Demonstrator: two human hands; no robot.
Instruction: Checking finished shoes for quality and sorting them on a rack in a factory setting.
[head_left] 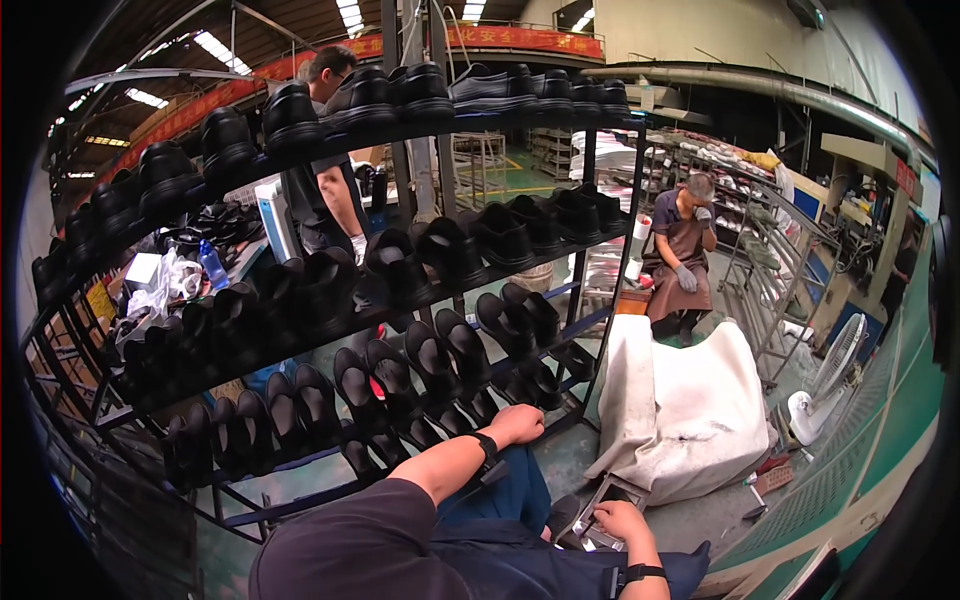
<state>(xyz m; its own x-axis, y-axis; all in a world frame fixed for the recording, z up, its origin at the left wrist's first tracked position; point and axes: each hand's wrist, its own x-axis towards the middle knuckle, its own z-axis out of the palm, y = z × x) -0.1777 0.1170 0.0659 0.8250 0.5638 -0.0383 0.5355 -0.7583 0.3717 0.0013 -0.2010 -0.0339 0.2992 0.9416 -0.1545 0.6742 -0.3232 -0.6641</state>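
My right hand [622,520] is positioned at the right edge of the open box [596,497], fingers bent; pinch cannot be determined. The box sits at the near left corner of the white cover [705,400]. My left hand [518,425] is curled near the lower right corner of the rack [420,131] of black shoes [430,360]; I cannot tell its grip

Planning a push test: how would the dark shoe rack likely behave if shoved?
The rack should stay fairly stiff, judging by its open bar frame. It's probably heavy to get moving, with shoes lining several tiers. Those shoes may slide or topple on a jolt, since they look loosely set and no straps show.
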